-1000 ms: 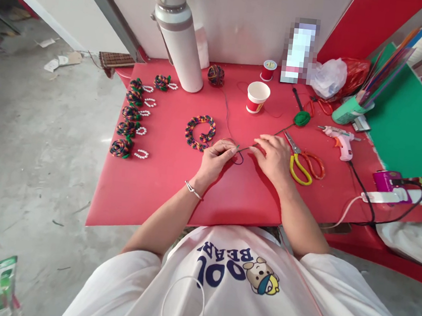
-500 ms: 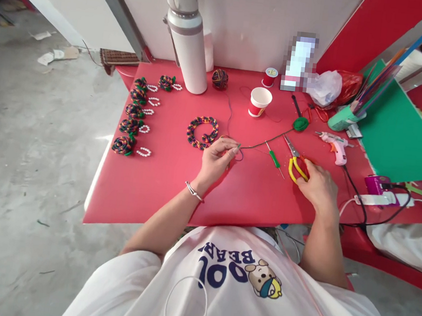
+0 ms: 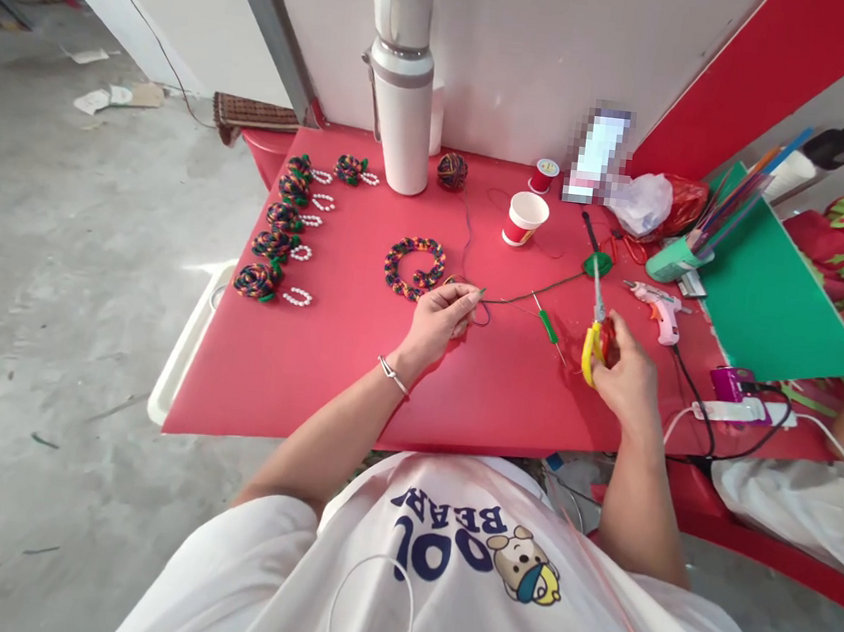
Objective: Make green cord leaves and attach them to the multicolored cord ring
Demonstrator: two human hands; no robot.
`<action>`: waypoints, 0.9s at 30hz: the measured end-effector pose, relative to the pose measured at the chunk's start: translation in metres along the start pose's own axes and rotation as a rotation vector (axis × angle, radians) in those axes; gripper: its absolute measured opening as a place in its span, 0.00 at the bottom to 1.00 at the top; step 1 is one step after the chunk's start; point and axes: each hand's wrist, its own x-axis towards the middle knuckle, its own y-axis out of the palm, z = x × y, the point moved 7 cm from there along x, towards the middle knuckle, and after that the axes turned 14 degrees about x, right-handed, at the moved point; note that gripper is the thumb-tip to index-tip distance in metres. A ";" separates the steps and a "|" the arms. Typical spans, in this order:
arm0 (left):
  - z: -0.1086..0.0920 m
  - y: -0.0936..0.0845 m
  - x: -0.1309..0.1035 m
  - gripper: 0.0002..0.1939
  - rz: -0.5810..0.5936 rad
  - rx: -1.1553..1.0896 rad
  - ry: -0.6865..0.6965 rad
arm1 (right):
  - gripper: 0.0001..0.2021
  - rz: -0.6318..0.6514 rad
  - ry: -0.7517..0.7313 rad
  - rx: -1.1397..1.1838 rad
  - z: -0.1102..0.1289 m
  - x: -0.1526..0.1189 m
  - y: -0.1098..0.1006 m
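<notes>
Apparently a cut is being readied: near the centre of the frame the left hand point(image 3: 441, 318) pinches the dark green yarn point(image 3: 528, 297), thumb and finger together, while right of centre the right hand point(image 3: 628, 378) is closed around the handles of the scissors point(image 3: 599, 307), blades pointing up the frame past the green ball point(image 3: 607, 265). The next move seems to call for bringing the blades left to the strand, clear of the pinch.
</notes>
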 end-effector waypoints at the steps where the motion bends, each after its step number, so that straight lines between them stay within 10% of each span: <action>1: -0.001 0.001 0.000 0.25 0.001 -0.011 0.002 | 0.41 0.012 -0.056 0.099 0.012 -0.004 0.004; 9: -0.011 0.000 -0.005 0.22 -0.017 0.032 0.055 | 0.39 0.204 -0.427 0.126 0.089 -0.021 0.054; 27: -0.016 0.003 -0.005 0.22 0.061 0.197 0.208 | 0.34 0.174 -0.444 0.060 0.103 -0.026 0.060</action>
